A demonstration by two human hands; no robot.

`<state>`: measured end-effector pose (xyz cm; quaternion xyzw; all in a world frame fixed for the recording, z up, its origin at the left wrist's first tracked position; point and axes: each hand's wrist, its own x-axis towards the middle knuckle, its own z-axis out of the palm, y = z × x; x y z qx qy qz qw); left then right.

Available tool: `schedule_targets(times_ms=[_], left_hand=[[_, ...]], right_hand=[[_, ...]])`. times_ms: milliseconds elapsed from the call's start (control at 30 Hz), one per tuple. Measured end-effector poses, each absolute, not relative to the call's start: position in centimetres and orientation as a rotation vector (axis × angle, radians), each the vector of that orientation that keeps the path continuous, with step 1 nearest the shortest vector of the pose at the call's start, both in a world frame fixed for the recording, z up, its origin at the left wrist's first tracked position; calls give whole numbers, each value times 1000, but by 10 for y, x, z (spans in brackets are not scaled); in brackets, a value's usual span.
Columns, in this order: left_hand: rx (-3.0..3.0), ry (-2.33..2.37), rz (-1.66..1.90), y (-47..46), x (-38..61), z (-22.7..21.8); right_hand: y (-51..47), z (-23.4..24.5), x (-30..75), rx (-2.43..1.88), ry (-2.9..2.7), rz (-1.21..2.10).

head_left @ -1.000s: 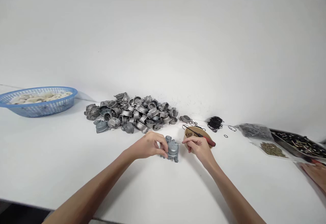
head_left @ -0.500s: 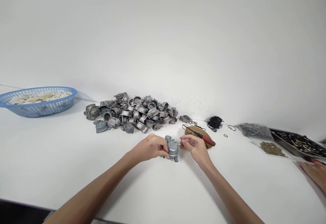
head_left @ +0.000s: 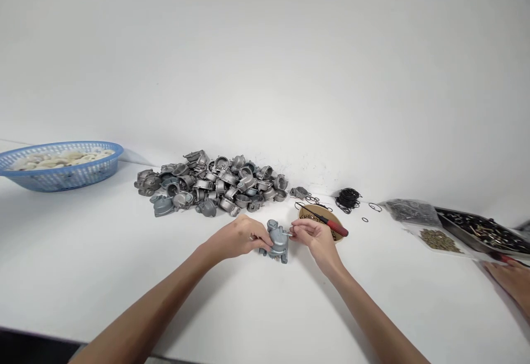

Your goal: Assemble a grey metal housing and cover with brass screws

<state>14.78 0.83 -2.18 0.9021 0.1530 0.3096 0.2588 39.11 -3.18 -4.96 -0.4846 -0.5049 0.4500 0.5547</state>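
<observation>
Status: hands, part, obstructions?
Left hand holding grey metal part. Right hand at its side tube, grip unclear. Bowl with screwdriver across it, just beyond right hand.

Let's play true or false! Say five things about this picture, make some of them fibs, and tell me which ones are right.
1. The left hand holds a grey part. True.
2. The basket is red. False: it is blue.
3. The screwdriver lies across the bowl. True.
4. The black rings are in the basket. False: they lie on the table.
5. The metal pile is left of the bowl. True.
</observation>
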Motion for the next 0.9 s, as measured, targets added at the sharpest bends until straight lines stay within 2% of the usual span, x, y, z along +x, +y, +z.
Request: schedule_targets(times_ms=[667, 900], left_hand=[[2525, 411, 798, 9, 147, -19], [2523, 527, 788, 12, 144, -23]], right_hand=[[-29, -52, 387, -1162, -1332, 1033], [-30, -45, 406, -1147, -1648, 939]])
